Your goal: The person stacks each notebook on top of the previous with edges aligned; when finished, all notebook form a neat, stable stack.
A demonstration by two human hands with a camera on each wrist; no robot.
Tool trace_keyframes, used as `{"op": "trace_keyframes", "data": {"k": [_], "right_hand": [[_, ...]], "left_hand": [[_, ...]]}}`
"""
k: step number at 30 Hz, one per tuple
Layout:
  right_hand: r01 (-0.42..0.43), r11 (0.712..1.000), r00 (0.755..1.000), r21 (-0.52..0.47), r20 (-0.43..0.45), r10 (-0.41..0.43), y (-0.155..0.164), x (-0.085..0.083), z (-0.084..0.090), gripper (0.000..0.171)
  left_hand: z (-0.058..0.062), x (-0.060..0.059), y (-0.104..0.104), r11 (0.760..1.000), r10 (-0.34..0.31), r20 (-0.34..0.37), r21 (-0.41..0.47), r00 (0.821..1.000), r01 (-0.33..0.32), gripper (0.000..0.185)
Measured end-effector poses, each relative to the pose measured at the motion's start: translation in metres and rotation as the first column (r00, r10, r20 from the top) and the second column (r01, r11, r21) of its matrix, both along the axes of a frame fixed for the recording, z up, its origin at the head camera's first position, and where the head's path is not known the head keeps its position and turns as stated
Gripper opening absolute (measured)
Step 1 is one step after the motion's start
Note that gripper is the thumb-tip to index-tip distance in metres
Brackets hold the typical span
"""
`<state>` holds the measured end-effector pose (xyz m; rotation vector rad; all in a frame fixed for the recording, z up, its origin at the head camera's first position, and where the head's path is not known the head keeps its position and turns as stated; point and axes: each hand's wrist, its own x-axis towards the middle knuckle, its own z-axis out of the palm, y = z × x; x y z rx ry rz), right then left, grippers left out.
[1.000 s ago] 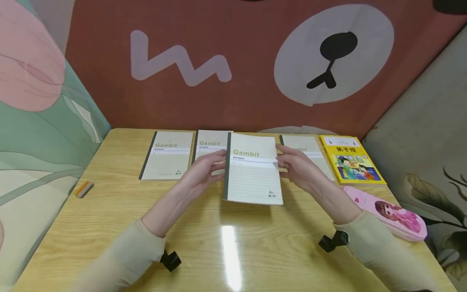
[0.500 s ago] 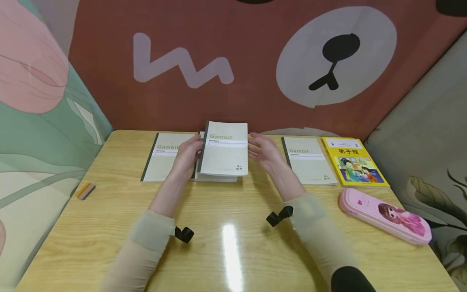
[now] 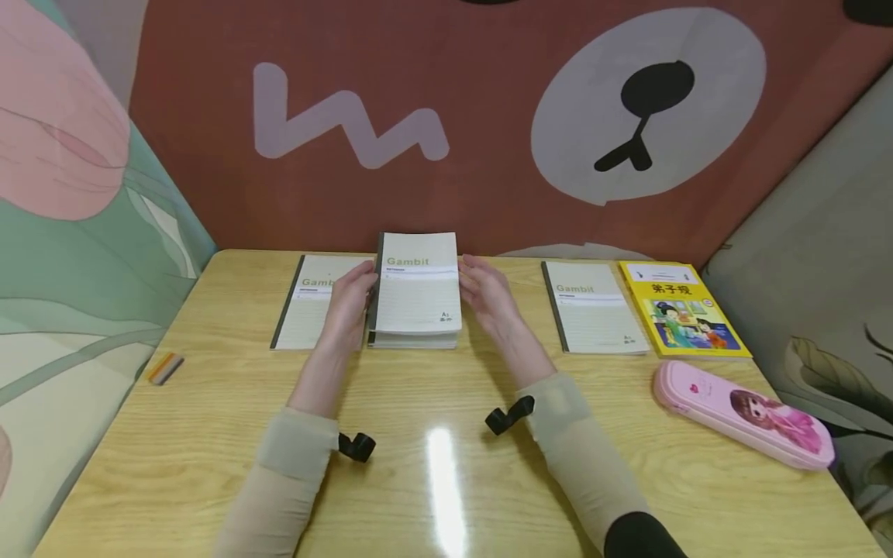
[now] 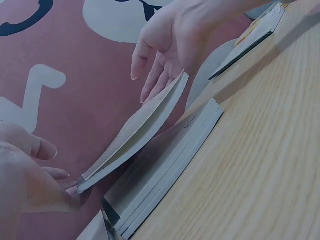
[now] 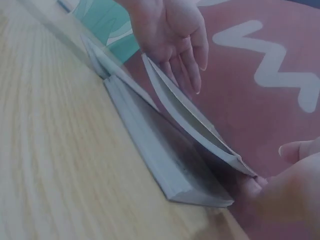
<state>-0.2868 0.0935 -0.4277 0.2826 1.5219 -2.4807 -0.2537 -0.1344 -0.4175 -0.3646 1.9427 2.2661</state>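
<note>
A pale Gambit notebook (image 3: 420, 298) with a dark spine is held between my two hands, tilted just above a stack of similar notebooks (image 4: 167, 167). My left hand (image 3: 349, 302) supports its spine side with straight fingers; in the left wrist view the thumb stands clear of the cover. My right hand (image 3: 491, 298) is at the opposite edge, and in the right wrist view its fingertips (image 5: 252, 187) touch the notebook's underside near a corner. The pages of the held notebook (image 5: 192, 120) gape slightly. A gap shows between it and the stack.
Another Gambit notebook (image 3: 307, 314) lies left of the stack, partly behind my left hand. Farther right lie a single Gambit notebook (image 3: 596, 318), a yellow picture-covered book (image 3: 680, 314) and a pink pencil case (image 3: 743, 415). A small striped eraser-like block (image 3: 166, 369) is near the left edge.
Both hands have carried the notebook left and away from me, over the stack, and lowered it slightly. The right-hand notebook, earlier partly covered by the right hand, is now in full view.
</note>
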Motion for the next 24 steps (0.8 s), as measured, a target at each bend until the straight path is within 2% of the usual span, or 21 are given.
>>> {"op": "trace_keyframes", "data": {"k": [7, 13, 24], "right_hand": [[-0.034, 0.999, 0.999, 0.041, -0.020, 0.035, 0.001, 0.000, -0.010, 0.056], [-0.046, 0.997, 0.998, 0.054, -0.029, 0.048, 0.002, 0.000, -0.012, 0.056], [-0.066, 0.986, 0.997, 0.153, -0.034, 0.072, 0.002, 0.001, -0.012, 0.057]], "left_hand": [[-0.005, -0.003, -0.002, 0.999, -0.008, -0.006, 0.034, 1.000, 0.008, 0.056], [-0.009, -0.006, -0.005, 0.999, -0.008, -0.004, 0.046, 1.000, 0.008, 0.055], [-0.011, -0.008, -0.004, 1.000, -0.028, 0.020, 0.006, 0.999, 0.028, 0.055]]}}
